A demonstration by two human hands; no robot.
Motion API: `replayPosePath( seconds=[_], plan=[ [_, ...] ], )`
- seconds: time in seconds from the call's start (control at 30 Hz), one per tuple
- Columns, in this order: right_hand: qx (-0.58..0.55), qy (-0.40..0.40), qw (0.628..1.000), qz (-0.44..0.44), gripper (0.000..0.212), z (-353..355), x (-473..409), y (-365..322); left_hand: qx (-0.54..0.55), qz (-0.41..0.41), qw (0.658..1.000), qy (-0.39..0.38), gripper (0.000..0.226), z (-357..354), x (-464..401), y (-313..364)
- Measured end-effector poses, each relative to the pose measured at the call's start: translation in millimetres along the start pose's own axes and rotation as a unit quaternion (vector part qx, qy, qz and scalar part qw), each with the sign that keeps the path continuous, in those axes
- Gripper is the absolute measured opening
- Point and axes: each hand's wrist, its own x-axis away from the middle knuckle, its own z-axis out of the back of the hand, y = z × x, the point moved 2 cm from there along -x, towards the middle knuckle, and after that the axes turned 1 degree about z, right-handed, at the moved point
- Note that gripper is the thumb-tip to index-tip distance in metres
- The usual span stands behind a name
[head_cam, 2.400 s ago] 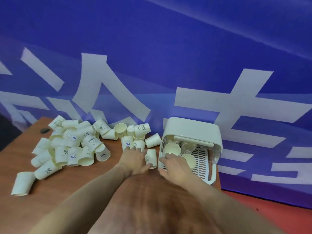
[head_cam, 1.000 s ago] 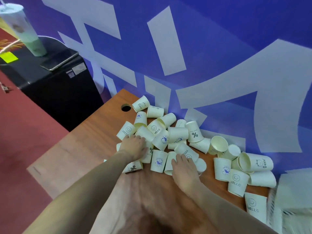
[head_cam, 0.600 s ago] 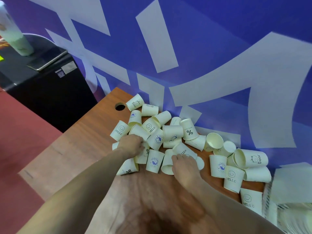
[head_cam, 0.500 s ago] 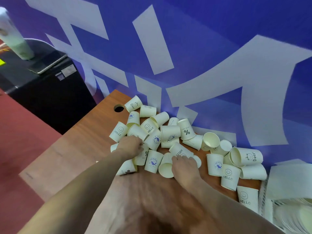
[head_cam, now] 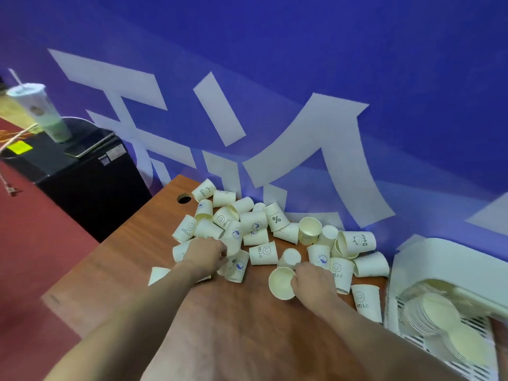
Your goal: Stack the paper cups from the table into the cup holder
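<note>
The right hand [head_cam: 312, 281] grips a paper cup [head_cam: 281, 283] lifted off the pile [head_cam: 247, 229]; the left hand [head_cam: 204, 253] clutches cups amid it; the cup holder [head_cam: 445, 259] sits right of both, bare table [head_cam: 115, 259] left.

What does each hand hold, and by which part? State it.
Right hand grips a paper cup by its side wall near the rim. Left hand grasps cups in the pile; its fingers are hidden.

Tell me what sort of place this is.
Probably an event or promotional booth: a blue banner wall with large white lettering, a wooden table of printed paper cups, and an iced drink on a black cabinet.
</note>
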Motion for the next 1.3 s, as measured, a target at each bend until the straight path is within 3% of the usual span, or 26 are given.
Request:
replayPosePath(
  seconds=[0.47, 0.83, 1.07, 1.3],
  plan=[
    [-0.100, 0.056, 0.986, -0.119, 0.016, 35, 117, 131, -0.002, -0.174, 0.983, 0.055, 0.027, 36, 62, 188],
    [-0.153, 0.118, 0.946, -0.260, 0.029, 53, 225, 255, 0.021, -0.337, 0.939, 0.069, 0.026, 63, 75, 360],
    [-0.158, 0.164, 0.908, -0.352, 0.027, 53, 271, 320, 0.017, -0.397, 0.910, 0.119, 0.032, 70, 83, 445],
    [-0.163, 0.160, 0.893, -0.389, 0.027, 44, 284, 363, -0.037, -0.403, 0.905, 0.133, 0.033, 52, 66, 489]
  ],
)
